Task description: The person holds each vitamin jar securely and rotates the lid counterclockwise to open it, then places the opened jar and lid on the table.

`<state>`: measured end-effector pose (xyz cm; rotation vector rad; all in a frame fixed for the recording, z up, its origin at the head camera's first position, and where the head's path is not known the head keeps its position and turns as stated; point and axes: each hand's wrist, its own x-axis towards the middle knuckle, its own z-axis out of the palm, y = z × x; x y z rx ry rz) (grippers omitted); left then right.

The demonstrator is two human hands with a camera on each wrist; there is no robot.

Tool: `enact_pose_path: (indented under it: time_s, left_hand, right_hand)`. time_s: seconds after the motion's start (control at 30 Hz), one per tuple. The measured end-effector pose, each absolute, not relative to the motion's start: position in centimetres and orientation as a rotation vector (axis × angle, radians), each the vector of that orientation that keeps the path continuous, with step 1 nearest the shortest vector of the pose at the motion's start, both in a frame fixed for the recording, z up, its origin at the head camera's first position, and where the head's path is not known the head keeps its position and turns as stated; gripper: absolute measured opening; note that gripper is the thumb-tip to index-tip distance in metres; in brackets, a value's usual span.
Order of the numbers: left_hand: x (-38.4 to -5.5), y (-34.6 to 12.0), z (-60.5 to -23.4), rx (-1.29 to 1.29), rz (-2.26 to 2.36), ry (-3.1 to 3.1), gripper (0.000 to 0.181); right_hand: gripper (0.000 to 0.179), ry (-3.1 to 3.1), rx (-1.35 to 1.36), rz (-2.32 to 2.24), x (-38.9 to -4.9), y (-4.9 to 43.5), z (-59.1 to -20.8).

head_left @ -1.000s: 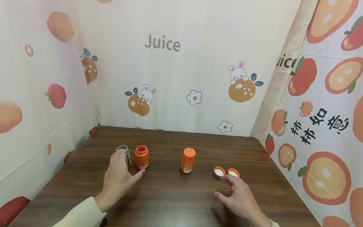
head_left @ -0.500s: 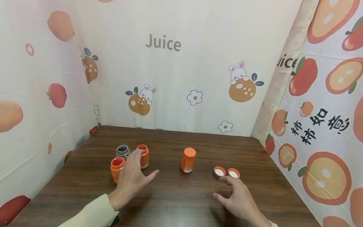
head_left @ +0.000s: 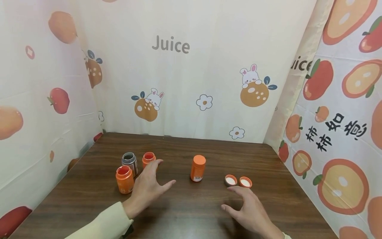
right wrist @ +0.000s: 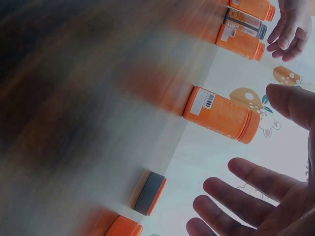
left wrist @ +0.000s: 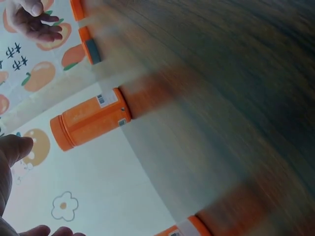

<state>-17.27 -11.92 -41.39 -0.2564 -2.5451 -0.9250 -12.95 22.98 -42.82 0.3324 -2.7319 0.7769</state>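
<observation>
My left hand (head_left: 149,187) hovers over the table with fingers and thumb spread, holding nothing. Beside it stand three uncapped bottles: an orange bottle (head_left: 124,181) in front, a grey bottle (head_left: 130,161) behind it, and another orange bottle (head_left: 148,158) partly covered by the fingers. Upright near the middle is an orange bottle (head_left: 198,168) with its cap on; both wrist views show it too. On the right, my right hand (head_left: 250,209) is spread and holds nothing, just in front of a grey cap (head_left: 230,181) and an orange cap (head_left: 245,182), both lying with their white insides up.
The dark wooden table (head_left: 182,205) meets a fruit-printed curtain (head_left: 185,76) at the back. Similar printed cloth (head_left: 352,132) hangs along the right side, and more covers the left.
My left hand has moved right, away from the front orange bottle, uncovering it and the grey bottle. My right hand has shifted slightly left; an orange patch seen beside its fingers earlier is now hidden.
</observation>
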Motion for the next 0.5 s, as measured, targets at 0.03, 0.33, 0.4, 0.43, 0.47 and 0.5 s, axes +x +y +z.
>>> enact_pose_path:
  time_s: [0.03,0.33,0.4,0.43,0.47,0.5]
  left_hand:
    - [-17.3,-11.8,-41.4,-0.262,-0.937,-2.548,0.084]
    - [-17.9,-10.9,-41.9,-0.298,-1.002,-2.573,0.081]
    - [-18.0,-10.7,-42.0,-0.304,-1.015,-2.58,0.08]
    - [-18.1,-10.6,-42.0,-0.308,-1.024,-2.582,0.08]
    - [-18.1,-10.5,-42.1,-0.314,-1.033,-2.583,0.081]
    - [-18.2,-10.3,-42.1,-0.321,-1.042,-2.584,0.081]
  right_hand:
    - [0.055,-2.727,0.342,0.773,-12.9,23.0,-42.8]
    - [0.056,-2.648,0.444,0.707,-12.7,22.7,-43.3]
    - [0.058,-2.649,0.456,0.694,-12.7,22.7,-43.4]
    - [0.058,-2.651,0.46,0.69,-12.7,22.7,-43.4]
    - [0.059,-2.654,0.463,0.688,-12.6,22.7,-43.5]
    - [0.059,-2.656,0.466,0.683,-12.6,22.7,-43.5]
